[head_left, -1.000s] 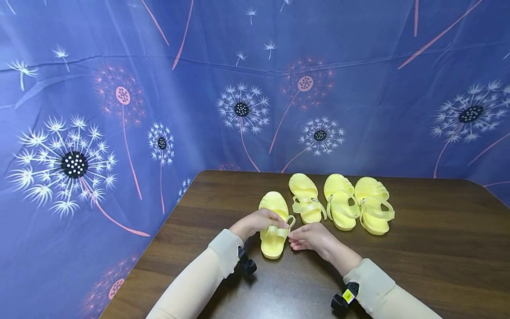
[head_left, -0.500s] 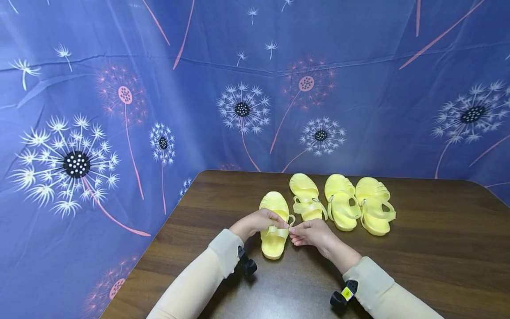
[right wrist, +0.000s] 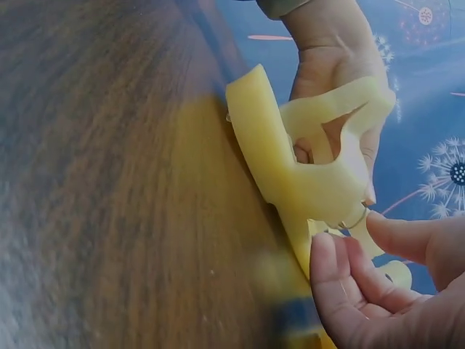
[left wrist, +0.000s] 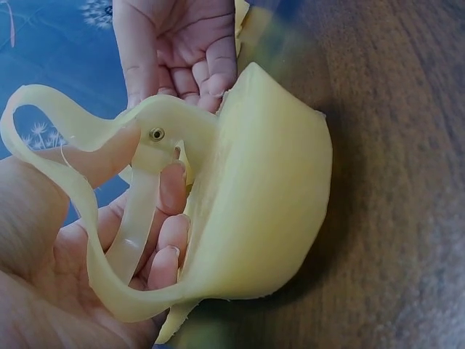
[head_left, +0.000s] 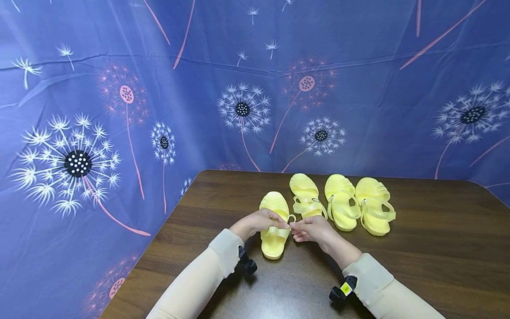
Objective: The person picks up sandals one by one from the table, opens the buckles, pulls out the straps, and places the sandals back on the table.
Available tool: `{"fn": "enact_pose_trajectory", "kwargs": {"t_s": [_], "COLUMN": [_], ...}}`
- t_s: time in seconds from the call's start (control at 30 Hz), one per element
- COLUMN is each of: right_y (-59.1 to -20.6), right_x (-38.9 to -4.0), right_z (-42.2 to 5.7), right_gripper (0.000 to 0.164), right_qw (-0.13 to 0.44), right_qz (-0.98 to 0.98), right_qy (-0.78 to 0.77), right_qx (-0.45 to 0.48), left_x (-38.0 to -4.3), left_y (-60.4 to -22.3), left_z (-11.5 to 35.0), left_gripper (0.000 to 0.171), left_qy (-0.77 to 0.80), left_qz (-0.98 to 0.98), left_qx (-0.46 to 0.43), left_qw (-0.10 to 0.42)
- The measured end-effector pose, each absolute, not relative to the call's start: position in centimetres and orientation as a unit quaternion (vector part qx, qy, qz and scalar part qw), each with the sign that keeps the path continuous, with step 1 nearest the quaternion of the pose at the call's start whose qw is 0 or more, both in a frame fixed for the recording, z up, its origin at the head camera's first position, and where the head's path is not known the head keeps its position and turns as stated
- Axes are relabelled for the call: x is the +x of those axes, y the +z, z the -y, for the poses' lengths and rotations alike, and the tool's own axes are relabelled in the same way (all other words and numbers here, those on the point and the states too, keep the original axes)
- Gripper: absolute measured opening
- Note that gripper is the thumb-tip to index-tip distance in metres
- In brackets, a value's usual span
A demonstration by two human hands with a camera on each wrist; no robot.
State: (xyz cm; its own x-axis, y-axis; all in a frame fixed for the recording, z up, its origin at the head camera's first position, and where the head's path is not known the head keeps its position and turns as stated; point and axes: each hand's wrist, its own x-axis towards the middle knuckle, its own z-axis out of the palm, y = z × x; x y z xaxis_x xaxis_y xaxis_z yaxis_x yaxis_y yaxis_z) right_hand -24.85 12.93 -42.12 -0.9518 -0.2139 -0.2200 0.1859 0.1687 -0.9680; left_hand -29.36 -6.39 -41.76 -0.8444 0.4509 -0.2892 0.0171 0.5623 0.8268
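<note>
A pale yellow sandal [head_left: 273, 248] sits at the left of a row of sandals in the head view, toe pointing to the back. My left hand [head_left: 260, 220] reaches over it and grips its ankle strap; in the left wrist view, the thumb lies on the strap [left wrist: 134, 225] near a round metal stud [left wrist: 157, 134], fingers behind. From the right side, my right hand [head_left: 316, 230] meets it at the strap. The right wrist view has its thumb and fingers pinching the strap by a small thin metal piece [right wrist: 354, 217], probably the buckle; the fingertips partly hide it.
Behind and right of the hands stand three more yellow sandals, the nearest [head_left: 304, 188] partly covered by the right hand, then another [head_left: 343, 219] and one farther right [head_left: 375, 226]. All rest on a brown wooden table [head_left: 438, 248]. A blue dandelion-print cloth [head_left: 358, 88] hangs behind.
My right hand has risen slightly from beside the strap's lower end to pinch the strap close to the left fingertips. The left hand and the sandal stay almost still.
</note>
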Motion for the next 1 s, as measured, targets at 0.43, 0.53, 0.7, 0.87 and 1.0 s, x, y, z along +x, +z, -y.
{"fn": "enact_pose_trajectory", "kwargs": {"t_s": [0.43, 0.53, 0.7, 0.87, 1.0], "right_y": [-41.5, -41.6, -41.3, -41.0, -41.1], "right_x": [-25.7, -25.6, -25.5, -25.0, -24.8], "right_z": [-12.6, -12.6, -12.7, -12.7, -12.6], "right_gripper": [0.030, 0.031, 0.033, 0.029, 0.027], "right_qw": [0.118, 0.131, 0.124, 0.131, 0.128], "right_qz": [-0.734, -0.736, -0.769, -0.818, -0.825], "right_qy": [-0.669, -0.664, -0.627, -0.560, -0.550], "right_qx": [0.025, 0.022, 0.017, -0.014, -0.034], "left_x": [-29.6, -29.7, -29.9, -30.0, -30.0], "left_y": [-41.9, -42.0, -41.9, -42.0, -42.0], "left_z": [6.3, 6.4, 6.4, 6.6, 6.7], "left_gripper": [0.022, 0.022, 0.022, 0.021, 0.023], "left_qy": [0.446, 0.449, 0.455, 0.455, 0.455], "left_qz": [-0.849, -0.847, -0.843, -0.841, -0.840], "left_qx": [0.140, 0.143, 0.152, 0.148, 0.149], "left_qw": [0.248, 0.247, 0.244, 0.252, 0.256]}}
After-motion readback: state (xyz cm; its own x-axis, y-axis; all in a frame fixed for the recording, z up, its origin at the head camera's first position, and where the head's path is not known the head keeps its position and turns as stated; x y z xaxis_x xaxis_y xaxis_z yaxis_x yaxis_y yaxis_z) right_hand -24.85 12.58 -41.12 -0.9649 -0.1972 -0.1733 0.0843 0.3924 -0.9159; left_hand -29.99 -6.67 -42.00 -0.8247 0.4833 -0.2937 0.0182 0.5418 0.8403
